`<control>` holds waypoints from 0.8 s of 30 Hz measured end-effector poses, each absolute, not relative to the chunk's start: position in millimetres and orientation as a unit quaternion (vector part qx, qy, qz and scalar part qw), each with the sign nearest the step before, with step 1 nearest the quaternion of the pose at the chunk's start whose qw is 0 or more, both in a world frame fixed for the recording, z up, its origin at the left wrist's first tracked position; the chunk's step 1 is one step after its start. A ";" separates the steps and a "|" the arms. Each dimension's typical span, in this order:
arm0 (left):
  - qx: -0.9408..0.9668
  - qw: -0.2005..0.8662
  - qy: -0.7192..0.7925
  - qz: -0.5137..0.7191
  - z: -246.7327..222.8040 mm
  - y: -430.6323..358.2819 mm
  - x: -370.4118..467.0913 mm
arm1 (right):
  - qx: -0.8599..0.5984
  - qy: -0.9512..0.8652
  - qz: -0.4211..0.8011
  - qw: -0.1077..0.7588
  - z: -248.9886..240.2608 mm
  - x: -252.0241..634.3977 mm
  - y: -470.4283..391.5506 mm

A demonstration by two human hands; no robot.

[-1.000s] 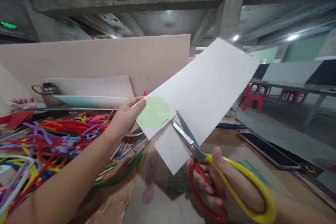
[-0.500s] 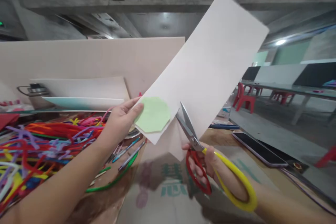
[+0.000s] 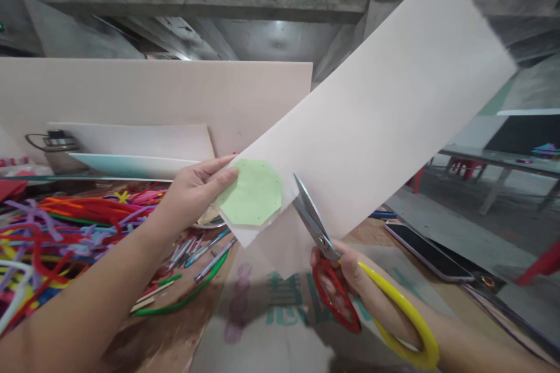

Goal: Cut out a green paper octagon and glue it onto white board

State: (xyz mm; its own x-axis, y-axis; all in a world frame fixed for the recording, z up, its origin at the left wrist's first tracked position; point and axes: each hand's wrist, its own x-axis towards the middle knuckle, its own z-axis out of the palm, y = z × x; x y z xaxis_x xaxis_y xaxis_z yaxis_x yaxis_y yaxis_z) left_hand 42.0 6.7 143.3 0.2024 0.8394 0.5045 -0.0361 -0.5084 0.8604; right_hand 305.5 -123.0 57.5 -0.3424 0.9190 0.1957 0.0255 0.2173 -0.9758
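Card (image 3: 371, 111), held in the air above the surface (image 3: 175, 338), slants from lower left to upper right. Its far end has swung farther right and lower than half a second ago, while the scissors (image 3: 322, 242) remain beside the slit; the turn probably changes the angle at which the blades meet the card. White and smooth, it carries a pale green octagon (image 3: 251, 193) with small dark dots near the corners; below the slit hangs a flap (image 3: 284, 253). Left grip: the left hand (image 3: 199, 186) pinches octagon and card together, thumb in front. Right grip: the right hand (image 3: 356, 280) is closed around the red and yellow handles, blades parted. Outward lie pens (image 3: 216, 259) and pipe cleaners (image 3: 105, 210) at left, a phone (image 3: 426, 250) at right.
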 end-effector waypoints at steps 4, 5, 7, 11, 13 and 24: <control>0.671 0.393 0.315 0.544 141.5 10.4 41.0 | -0.375 -0.629 0.515 0.446 53.9 303.7 -123.0; 0.672 0.396 0.314 0.541 140.6 12.1 40.7 | -0.376 -0.624 0.517 0.449 51.9 303.5 -123.2; 0.674 0.402 0.311 0.536 138.6 15.6 39.9 | -0.375 -0.615 0.525 0.453 48.3 303.3 -124.2; 0.686 0.408 0.308 0.518 137.5 20.7 38.2 | -0.407 -0.571 0.554 0.448 47.8 301.8 -126.7; 0.690 0.413 0.310 0.508 138.7 22.2 38.9 | -0.432 -0.554 0.557 0.442 49.8 300.4 -126.6; 0.615 0.456 0.330 0.552 125.4 -7.3 76.1 | -0.437 -0.610 0.463 0.471 46.4 308.0 -119.4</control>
State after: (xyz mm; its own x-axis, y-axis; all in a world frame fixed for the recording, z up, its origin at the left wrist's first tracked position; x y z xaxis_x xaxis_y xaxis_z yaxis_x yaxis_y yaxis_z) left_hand 76.1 -7.3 125.4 0.1713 0.9099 0.3779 -0.0976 -0.3660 0.9255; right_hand 308.0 -119.4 46.4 -0.1744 0.9700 0.1695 0.0973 0.1882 -0.9773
